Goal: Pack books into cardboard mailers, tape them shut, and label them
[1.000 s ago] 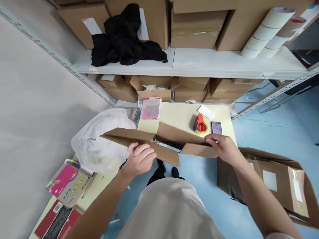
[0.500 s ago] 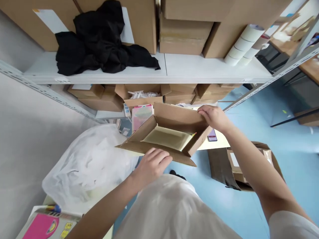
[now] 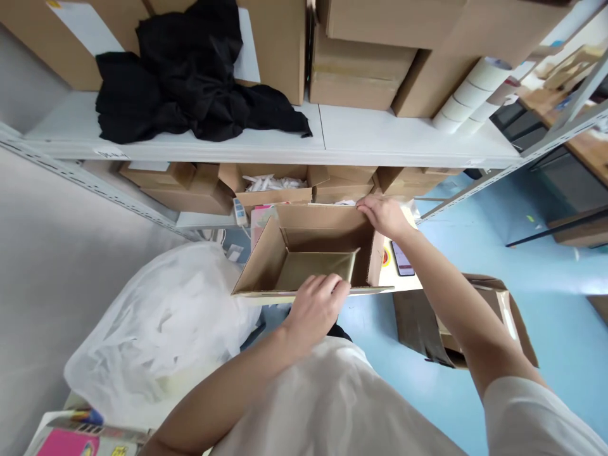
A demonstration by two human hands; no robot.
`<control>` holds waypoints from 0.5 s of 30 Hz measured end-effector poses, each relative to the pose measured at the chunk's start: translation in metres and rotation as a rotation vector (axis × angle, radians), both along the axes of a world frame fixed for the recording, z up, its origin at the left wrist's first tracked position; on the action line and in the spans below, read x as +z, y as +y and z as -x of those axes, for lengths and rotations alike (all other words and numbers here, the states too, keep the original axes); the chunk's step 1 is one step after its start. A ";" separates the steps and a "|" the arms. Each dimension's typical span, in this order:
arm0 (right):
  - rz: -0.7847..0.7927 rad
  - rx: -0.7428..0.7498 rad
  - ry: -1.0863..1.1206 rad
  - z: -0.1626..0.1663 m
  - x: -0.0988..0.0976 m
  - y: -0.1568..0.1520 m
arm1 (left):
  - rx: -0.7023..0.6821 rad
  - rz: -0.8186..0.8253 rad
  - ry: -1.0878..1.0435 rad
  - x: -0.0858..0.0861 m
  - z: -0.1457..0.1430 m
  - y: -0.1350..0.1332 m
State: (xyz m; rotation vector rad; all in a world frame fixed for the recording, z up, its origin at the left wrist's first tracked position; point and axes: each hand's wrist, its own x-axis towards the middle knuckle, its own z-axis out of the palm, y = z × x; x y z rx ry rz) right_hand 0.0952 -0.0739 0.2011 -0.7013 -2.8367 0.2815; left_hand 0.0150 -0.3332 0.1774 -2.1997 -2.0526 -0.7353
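A brown cardboard box with its opening towards me is held in front of my body. My left hand is closed on its near edge, right of the middle, knuckles up. At the far right corner, my right hand pinches the top edge. Inside, a flat panel covers part of the bottom, with a raised edge near the right wall. My fingertips inside the box are partly hidden. To the right of the box, a phone lies on a pale yellow surface.
Left of the box is a big white plastic bag. An open carton stands on the blue floor to the right. Ahead, a grey shelf holds black cloth, cartons and label rolls. An open box of white pieces sits below.
The box has shifted left and turned, its near flap now seen edge-on and more of its inside showing. My left hand has slid right along the near edge; my right hand has moved left.
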 end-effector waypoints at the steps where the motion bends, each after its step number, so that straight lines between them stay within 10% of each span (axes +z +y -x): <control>1: 0.007 0.014 -0.001 0.006 -0.003 0.004 | 0.020 0.023 0.011 -0.003 -0.003 0.008; 6: 0.043 0.121 -0.006 0.015 -0.009 0.011 | 0.142 0.081 0.001 -0.005 -0.007 0.033; 10: 0.053 -0.128 0.093 -0.012 -0.024 -0.006 | 0.253 0.108 -0.025 -0.002 -0.008 0.039; 15: 0.439 -0.192 0.114 -0.039 -0.059 -0.018 | 0.310 0.024 -0.015 0.014 -0.007 0.030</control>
